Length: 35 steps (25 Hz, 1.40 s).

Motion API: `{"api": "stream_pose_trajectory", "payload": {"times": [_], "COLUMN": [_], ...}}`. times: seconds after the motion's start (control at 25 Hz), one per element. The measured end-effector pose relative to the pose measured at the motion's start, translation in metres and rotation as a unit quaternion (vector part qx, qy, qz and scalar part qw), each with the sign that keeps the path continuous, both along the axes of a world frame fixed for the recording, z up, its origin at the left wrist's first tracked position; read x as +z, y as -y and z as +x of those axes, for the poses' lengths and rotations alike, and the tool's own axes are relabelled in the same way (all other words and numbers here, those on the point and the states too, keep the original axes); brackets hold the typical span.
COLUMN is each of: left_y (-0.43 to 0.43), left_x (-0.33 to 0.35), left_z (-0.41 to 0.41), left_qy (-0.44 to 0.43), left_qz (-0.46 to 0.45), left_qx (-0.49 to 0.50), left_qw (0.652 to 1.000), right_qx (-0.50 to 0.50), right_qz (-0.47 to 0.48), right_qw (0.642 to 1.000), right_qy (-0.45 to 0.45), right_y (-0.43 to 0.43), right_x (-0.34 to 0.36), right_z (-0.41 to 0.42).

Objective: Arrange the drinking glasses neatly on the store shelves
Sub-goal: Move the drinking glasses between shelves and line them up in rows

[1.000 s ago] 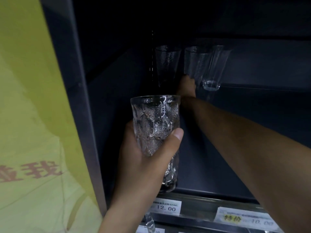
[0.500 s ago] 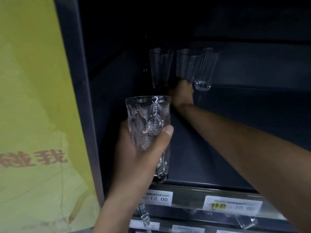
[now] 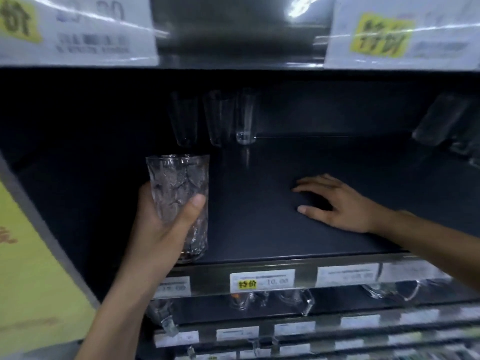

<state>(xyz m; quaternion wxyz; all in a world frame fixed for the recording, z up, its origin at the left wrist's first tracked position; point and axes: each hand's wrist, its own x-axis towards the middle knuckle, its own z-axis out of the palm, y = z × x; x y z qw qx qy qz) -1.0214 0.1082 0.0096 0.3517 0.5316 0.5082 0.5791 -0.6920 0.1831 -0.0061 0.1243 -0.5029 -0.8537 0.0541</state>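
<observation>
Left hand (image 3: 161, 229) grips glass (image 3: 178, 183) at 9 o'clock, by shelf (image 3: 259, 216) front | right hand (image 3: 335, 203) flat on shelf, fingers spread, 3 o'clock | rear glasses (image 3: 244, 120) at 12 o'clock

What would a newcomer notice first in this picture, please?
The left hand grips a patterned glass at the front left of a dark shelf. The right hand lies spread, palm down, over the shelf's middle, and three plain glasses stand at the back left.
</observation>
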Motion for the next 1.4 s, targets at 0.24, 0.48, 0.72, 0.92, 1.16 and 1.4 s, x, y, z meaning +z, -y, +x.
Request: {"api": "stream_pose_trajectory", "payload": {"times": [0.24, 0.48, 0.72, 0.92, 1.16, 1.4], "left_y": [-0.02, -0.079, -0.141, -0.18, -0.219, -0.243], "left_x": [0.008, 0.006, -0.009, -0.014, -0.026, -0.024], "left_z": [0.078, 0.138, 0.168, 0.185, 0.189, 0.195], "left_qy": [0.015, 0.017, -0.039, -0.071, -0.214, -0.107], "left_qz": [-0.012, 0.0, 0.015, 0.009, -0.008, 0.008], "left_qx": [-0.061, -0.076, -0.012, 0.0, 0.077, 0.064], "left_qw": [0.998, 0.997, 0.999, 0.997, 0.974, 0.992], "right_qx": [-0.068, -0.057, -0.053, -0.051, -0.056, -0.056], "right_qz": [-0.028, -0.039, -0.026, -0.019, -0.012, -0.004], "right_qw": [0.996, 0.998, 0.998, 0.998, 0.998, 0.998], "right_qy": [0.043, -0.003, -0.015, -0.022, -0.031, -0.03], "right_y": [0.01, 0.008, 0.005, 0.003, 0.003, 0.0], "right_x": [0.002, -0.002, -0.006, -0.007, -0.006, -0.008], "right_z": [0.081, 0.096, 0.098, 0.099, 0.098, 0.096]}}
